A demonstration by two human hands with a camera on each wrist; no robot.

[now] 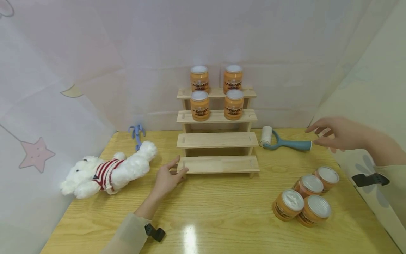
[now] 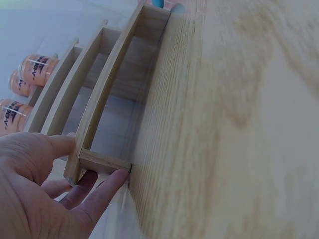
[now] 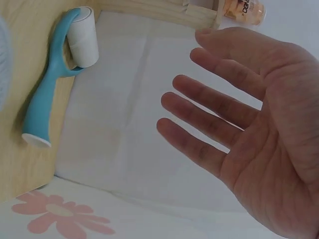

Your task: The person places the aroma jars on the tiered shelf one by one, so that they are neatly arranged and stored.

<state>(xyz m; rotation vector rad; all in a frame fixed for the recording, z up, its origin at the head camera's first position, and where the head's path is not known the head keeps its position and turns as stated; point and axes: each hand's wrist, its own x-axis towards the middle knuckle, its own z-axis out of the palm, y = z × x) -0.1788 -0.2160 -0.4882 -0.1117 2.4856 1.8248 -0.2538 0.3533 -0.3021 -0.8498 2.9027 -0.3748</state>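
Note:
A stepped wooden display rack (image 1: 217,140) stands at the back of the table. My left hand (image 1: 169,177) grips the left end of its lowest step; in the left wrist view the thumb lies on the board and the fingers reach beneath it by the side support (image 2: 102,163). Orange jars with pale lids stand on the top two steps, among them a front jar (image 1: 200,106). On the right, my right hand (image 1: 340,133) hovers with fingers spread and nothing in it, beside the handle of a blue lint roller (image 1: 287,144).
Several more jars (image 1: 287,206) cluster at the right of the wooden table (image 1: 219,215). A white plush dog (image 1: 127,173) in a striped top lies on the left, touching or near a small blue-violet figure (image 1: 137,135). Pale curtains (image 1: 152,95) hang behind and at both sides.

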